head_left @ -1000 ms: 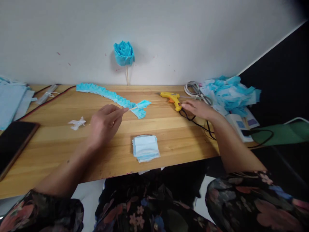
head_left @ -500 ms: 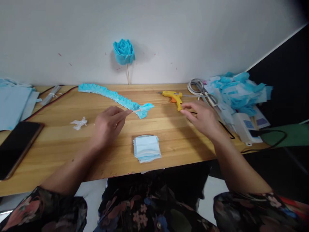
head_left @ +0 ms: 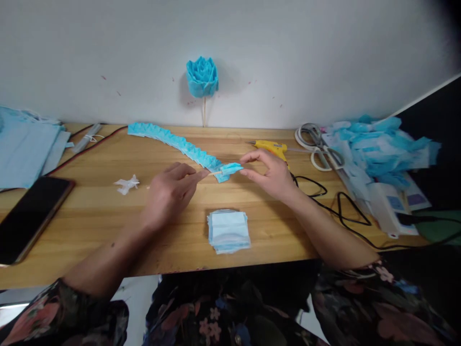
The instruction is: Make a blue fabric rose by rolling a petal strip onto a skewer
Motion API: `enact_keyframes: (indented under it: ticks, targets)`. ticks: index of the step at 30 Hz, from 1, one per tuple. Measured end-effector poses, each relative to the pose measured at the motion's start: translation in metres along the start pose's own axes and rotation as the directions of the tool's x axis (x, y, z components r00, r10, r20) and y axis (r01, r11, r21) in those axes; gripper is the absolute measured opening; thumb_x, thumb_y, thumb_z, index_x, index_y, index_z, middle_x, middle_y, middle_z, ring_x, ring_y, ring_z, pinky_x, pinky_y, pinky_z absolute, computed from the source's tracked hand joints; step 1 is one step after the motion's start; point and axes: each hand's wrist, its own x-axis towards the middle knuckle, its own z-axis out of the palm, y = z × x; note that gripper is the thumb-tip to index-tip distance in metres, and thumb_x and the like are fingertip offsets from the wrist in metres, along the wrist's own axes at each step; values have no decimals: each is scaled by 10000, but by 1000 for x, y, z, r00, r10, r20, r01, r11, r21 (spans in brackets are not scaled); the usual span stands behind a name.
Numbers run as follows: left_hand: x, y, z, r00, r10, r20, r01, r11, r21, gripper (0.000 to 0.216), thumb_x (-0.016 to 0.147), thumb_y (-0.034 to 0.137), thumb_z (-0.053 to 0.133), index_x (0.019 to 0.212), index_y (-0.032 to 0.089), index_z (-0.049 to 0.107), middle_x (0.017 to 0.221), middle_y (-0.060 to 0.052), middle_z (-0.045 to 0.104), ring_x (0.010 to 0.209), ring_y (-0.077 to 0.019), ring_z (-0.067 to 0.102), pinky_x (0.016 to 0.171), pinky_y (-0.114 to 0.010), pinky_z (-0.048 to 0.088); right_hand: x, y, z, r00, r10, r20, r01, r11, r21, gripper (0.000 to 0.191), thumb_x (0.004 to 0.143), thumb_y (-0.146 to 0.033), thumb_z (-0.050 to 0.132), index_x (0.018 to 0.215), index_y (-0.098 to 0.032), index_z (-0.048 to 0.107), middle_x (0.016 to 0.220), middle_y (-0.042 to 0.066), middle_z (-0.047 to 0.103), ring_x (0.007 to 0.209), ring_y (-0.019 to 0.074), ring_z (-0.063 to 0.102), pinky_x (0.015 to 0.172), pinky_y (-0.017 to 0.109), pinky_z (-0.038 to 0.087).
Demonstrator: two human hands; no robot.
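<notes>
My left hand [head_left: 173, 192] pinches a thin wooden stick [head_left: 215, 173] that points to the right. Light blue fabric [head_left: 230, 168], like part of a mask, is wrapped at the stick's far end. The thumb and forefinger of my right hand [head_left: 270, 174] close around the fabric's right tip. Behind the stick, a long pleated blue strip [head_left: 173, 140] lies on the table, its near end partly hidden by my left fingers and the wrapped fabric. A stack of pale blue squares [head_left: 229, 231] rests in front of my hands. The yellow glue gun [head_left: 270, 146] lies beyond my right hand, which covers its handle.
A finished blue fabric rose [head_left: 202, 78] on a stick stands against the wall. Scissors [head_left: 326, 157], tape rolls, blue scraps [head_left: 385, 144] and a white power adapter [head_left: 389, 206] with black cable lie right. A phone [head_left: 34, 218], mask sheets [head_left: 27, 149] and a white scrap [head_left: 127, 184] lie left.
My right hand has left the glue gun's handle and moved left to the fabric on the stick. The fabric now looks narrower. The view has shifted slightly left.
</notes>
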Motion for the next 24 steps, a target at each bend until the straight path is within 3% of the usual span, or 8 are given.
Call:
enact_keyframes:
  ticks: [3, 7, 15, 19, 22, 24]
  targets:
    - [-1, 2, 1, 1000, -19, 14, 19, 1000, -10, 306, 1046, 148, 488, 1154, 204, 769, 893, -62, 720, 791, -155, 631, 660, -257, 458, 1, 4, 7, 999, 30, -17, -29, 999, 33, 19, 918, -263, 729, 917, -245, 722, 945, 19, 790, 885, 202, 723, 857, 367, 575]
    - [-3, 4, -1, 999, -15, 51, 16, 1000, -19, 311, 1042, 123, 484, 1185, 202, 749, 929, -60, 737, 817, -161, 635, 675, -273, 465, -6, 8, 17, 995, 88, -50, -86, 995, 44, 53, 930, -257, 710, 882, -243, 727, 878, 16, 779, 809, 188, 707, 789, 347, 574]
    - [3, 15, -18, 934, -1, 356, 19, 999, -48, 342, 1097, 212, 411, 1279, 191, 699, 1037, -89, 760, 882, -207, 672, 735, -326, 527, -18, 13, 15, 996, -59, 63, 57, 998, 23, 106, 951, -178, 701, 906, -267, 737, 842, -7, 780, 754, 178, 706, 753, 356, 552]
    - [2, 14, -17, 912, 32, 408, -14, 999, -46, 366, 1113, 236, 359, 1265, 209, 690, 1044, -78, 766, 882, -209, 684, 714, -316, 524, -17, 20, 15, 991, -41, 129, 41, 999, 3, 108, 956, -190, 691, 908, -274, 739, 818, -4, 775, 732, 186, 704, 736, 369, 556]
    - [-2, 12, -13, 892, 10, 452, 33, 996, -88, 355, 1093, 255, 388, 1286, 255, 686, 1036, -66, 765, 873, -223, 682, 702, -323, 516, -17, 21, 15, 988, -42, 152, 42, 999, 4, 111, 957, -192, 685, 917, -282, 736, 809, -6, 773, 726, 187, 704, 728, 372, 561]
    - [-7, 10, -10, 902, -13, 432, 71, 990, -118, 353, 1085, 272, 399, 1296, 284, 682, 1040, -63, 764, 853, -229, 674, 699, -331, 505, -17, 21, 15, 986, -54, 156, 53, 999, 5, 121, 959, -180, 682, 930, -287, 730, 819, -8, 777, 728, 184, 705, 726, 370, 562]
